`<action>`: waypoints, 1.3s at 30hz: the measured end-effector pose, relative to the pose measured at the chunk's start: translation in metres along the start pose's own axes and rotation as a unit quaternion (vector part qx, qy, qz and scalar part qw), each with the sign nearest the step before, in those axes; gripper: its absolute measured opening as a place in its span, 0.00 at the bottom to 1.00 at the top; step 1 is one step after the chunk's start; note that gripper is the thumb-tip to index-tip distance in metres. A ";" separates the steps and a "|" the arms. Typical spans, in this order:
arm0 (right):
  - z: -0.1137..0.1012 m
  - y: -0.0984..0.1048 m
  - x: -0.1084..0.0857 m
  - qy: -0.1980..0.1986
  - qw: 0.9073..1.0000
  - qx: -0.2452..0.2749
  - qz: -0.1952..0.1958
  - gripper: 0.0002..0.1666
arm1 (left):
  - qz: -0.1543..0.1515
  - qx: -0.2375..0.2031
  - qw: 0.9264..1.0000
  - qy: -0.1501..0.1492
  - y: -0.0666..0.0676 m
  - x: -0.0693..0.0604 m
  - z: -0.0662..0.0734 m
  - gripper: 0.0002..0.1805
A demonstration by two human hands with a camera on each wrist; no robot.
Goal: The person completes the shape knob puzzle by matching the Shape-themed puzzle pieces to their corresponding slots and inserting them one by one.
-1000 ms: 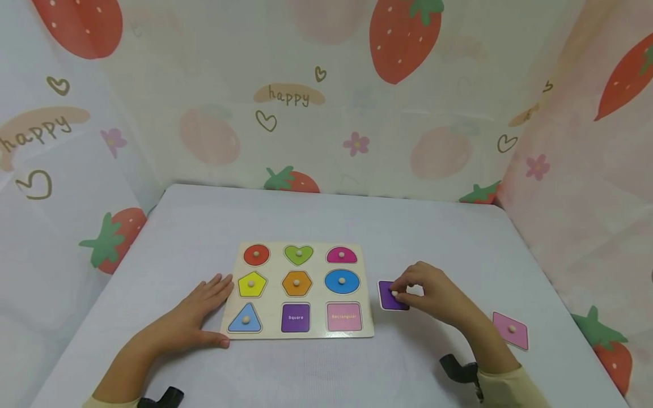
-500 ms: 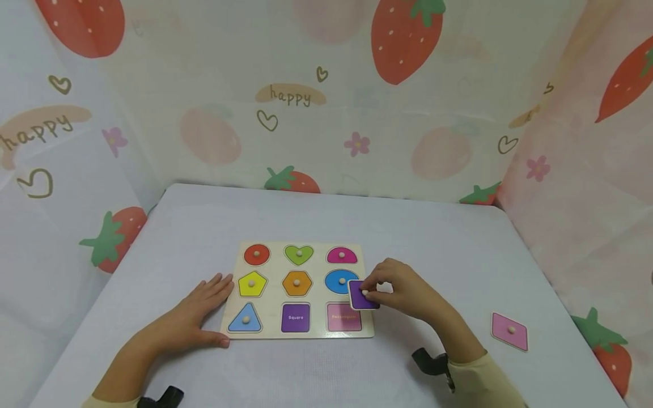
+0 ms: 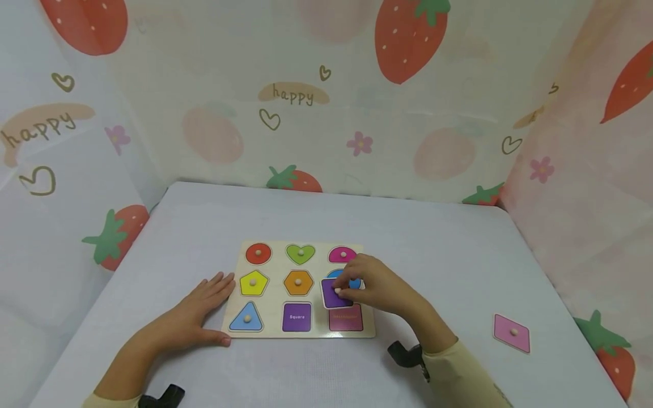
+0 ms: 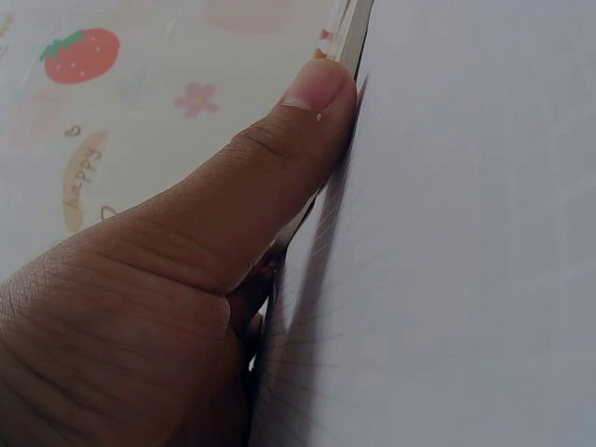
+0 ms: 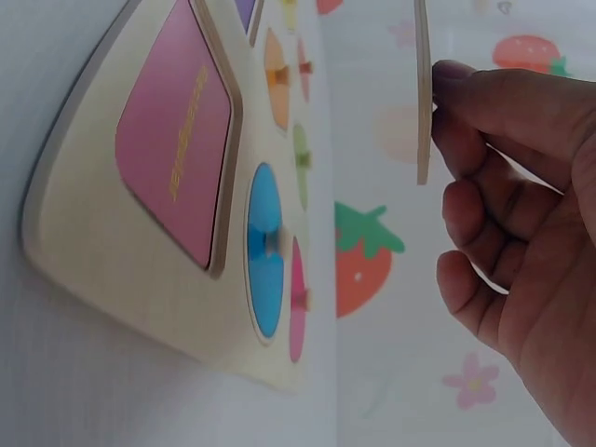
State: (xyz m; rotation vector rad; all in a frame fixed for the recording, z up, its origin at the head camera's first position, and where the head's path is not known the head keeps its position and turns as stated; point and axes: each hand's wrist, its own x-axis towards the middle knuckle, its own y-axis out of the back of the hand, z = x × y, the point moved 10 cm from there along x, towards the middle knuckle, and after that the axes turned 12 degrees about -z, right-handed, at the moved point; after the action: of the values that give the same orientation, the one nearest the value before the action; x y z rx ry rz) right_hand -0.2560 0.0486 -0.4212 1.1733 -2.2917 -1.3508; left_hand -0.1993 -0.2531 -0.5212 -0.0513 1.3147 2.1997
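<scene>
My right hand pinches the small knob of a purple square puzzle piece between thumb and fingers. In the right wrist view that piece is seen edge-on, held above the wooden puzzle board. It hangs over the right side of the board, partly covering the blue oval and the pink rectangular recess. The purple recess marked "Square" lies to its left. My left hand rests flat with spread fingers at the board's left edge, its thumb touching the near corner.
A pink rectangular piece with a knob lies on the white table at the right. Several knobbed shapes sit in the board, among them a red circle and a light-blue triangle. Strawberry-print cloth hangs behind the table.
The right hand has lifted the purple square piece off the table at the board's right and carried it left over the board. The left hand has stayed put.
</scene>
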 end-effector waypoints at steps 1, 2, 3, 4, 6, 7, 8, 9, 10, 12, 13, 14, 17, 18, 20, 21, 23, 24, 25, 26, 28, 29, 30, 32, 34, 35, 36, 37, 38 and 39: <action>-0.002 -0.001 0.002 0.002 1.000 -0.004 -0.003 0.09 | 0.000 0.001 1.000 0.001 0.000 0.000 0.000 0.69; -0.004 -0.003 0.005 0.003 1.000 -0.008 -0.006 0.09 | 0.000 0.001 1.000 0.001 0.000 0.000 0.001 0.69; -0.006 -0.004 0.007 0.005 1.000 -0.013 -0.009 0.09 | 0.000 0.002 1.000 0.002 0.001 0.000 0.001 0.69; -0.008 -0.005 0.010 0.008 1.000 -0.015 -0.012 0.09 | 0.000 0.001 1.000 0.002 0.001 0.000 0.001 0.70; -0.013 -0.008 0.014 0.014 1.000 -0.018 -0.017 0.09 | 0.001 0.001 1.000 -0.002 0.002 0.000 0.002 0.69; -0.015 -0.010 0.016 0.017 0.999 -0.019 -0.020 0.09 | 0.001 0.002 1.000 -0.002 0.002 -0.001 0.002 0.69; -0.017 -0.011 0.019 0.017 0.999 -0.017 -0.024 0.10 | 0.002 0.004 1.000 -0.002 0.003 -0.001 0.002 0.69; -0.019 -0.013 0.021 0.017 0.999 -0.015 -0.028 0.10 | 0.001 0.005 1.000 -0.002 0.003 -0.001 0.003 0.69; -0.021 -0.015 0.023 0.018 0.999 -0.014 -0.032 0.10 | 0.001 0.005 1.000 -0.005 0.004 -0.001 0.004 0.69; -0.025 -0.019 0.026 0.022 0.999 -0.016 -0.037 0.09 | 0.000 0.005 1.000 -0.007 0.004 -0.001 0.005 0.69; -0.027 -0.020 0.028 0.025 0.999 -0.017 -0.039 0.08 | -0.001 0.004 1.000 -0.006 0.005 -0.001 0.006 0.69; -0.029 -0.022 0.029 0.028 0.999 -0.018 -0.040 0.07 | -0.001 0.002 1.000 -0.007 0.005 -0.001 0.007 0.68; -0.034 -0.026 0.034 0.036 0.998 -0.025 -0.038 0.06 | -0.003 -0.002 1.000 -0.008 0.006 -0.002 0.008 0.68; -0.036 -0.028 0.035 0.039 0.998 -0.029 -0.037 0.05 | -0.004 -0.002 1.000 -0.006 0.005 -0.002 0.008 0.68; -0.037 -0.032 0.038 0.041 0.998 -0.032 -0.034 0.04 | -0.004 -0.003 1.000 -0.003 0.005 -0.002 0.008 0.68; -0.037 -0.034 0.040 0.041 0.998 -0.036 -0.034 0.04 | -0.004 -0.004 1.000 -0.004 0.005 -0.001 0.008 0.68; -0.037 -0.038 0.043 0.037 0.998 -0.041 -0.032 0.03 | -0.005 -0.004 1.000 -0.003 0.005 -0.001 0.008 0.69; -0.036 -0.040 0.044 0.033 0.998 -0.041 -0.032 0.03 | -0.005 -0.004 1.000 -0.004 0.005 -0.001 0.008 0.68; -0.035 -0.042 0.046 0.028 0.998 -0.040 -0.031 0.03 | -0.005 -0.005 1.000 -0.005 0.005 -0.001 0.008 0.68; -0.034 -0.044 0.047 0.021 0.999 -0.039 -0.031 0.03 | -0.005 -0.004 1.000 -0.005 0.005 -0.002 0.008 0.68; -0.032 -0.049 0.050 0.007 0.999 -0.032 -0.033 0.04 | -0.005 -0.004 1.000 -0.007 0.006 -0.002 0.009 0.68; -0.031 -0.050 0.051 0.001 0.999 -0.028 -0.033 0.04 | -0.005 -0.005 1.000 -0.008 0.006 -0.003 0.009 0.68; -0.030 -0.052 0.052 -0.004 0.999 -0.024 -0.033 0.04 | -0.005 -0.007 1.000 -0.008 0.006 -0.003 0.009 0.68; -0.030 -0.055 0.054 -0.009 0.999 -0.018 -0.032 0.03 | -0.001 -0.004 1.000 -0.012 0.006 -0.004 0.009 0.68; -0.031 -0.057 0.054 -0.012 0.999 -0.012 -0.030 0.03 | 0.003 0.000 1.000 -0.016 0.005 -0.004 0.008 0.68; -0.031 -0.058 0.055 -0.012 0.999 -0.009 -0.029 0.03 | 0.005 0.002 1.000 -0.017 0.004 -0.004 0.007 0.69; -0.031 -0.059 0.055 -0.011 1.000 -0.005 -0.029 0.03 | 0.008 0.004 1.000 -0.018 0.004 -0.004 0.007 0.69; -0.031 -0.061 0.056 -0.009 1.000 0.002 -0.029 0.03 | 0.009 0.007 1.000 -0.019 0.003 -0.004 0.006 0.69; -0.030 -0.062 0.056 -0.009 0.999 0.008 -0.031 0.03 | 0.009 0.007 1.000 -0.020 0.003 -0.004 0.006 0.69; -0.030 -0.064 0.057 -0.008 0.999 0.013 -0.033 0.03 | 0.009 0.007 1.000 -0.020 0.003 -0.004 0.006 0.69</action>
State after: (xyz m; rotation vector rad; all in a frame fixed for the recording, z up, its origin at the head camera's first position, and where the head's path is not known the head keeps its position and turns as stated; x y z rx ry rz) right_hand -0.2429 -0.0283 -0.4676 1.2612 -2.3065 -1.3616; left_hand -0.1960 -0.2512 -0.5143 0.0090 1.3146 2.1945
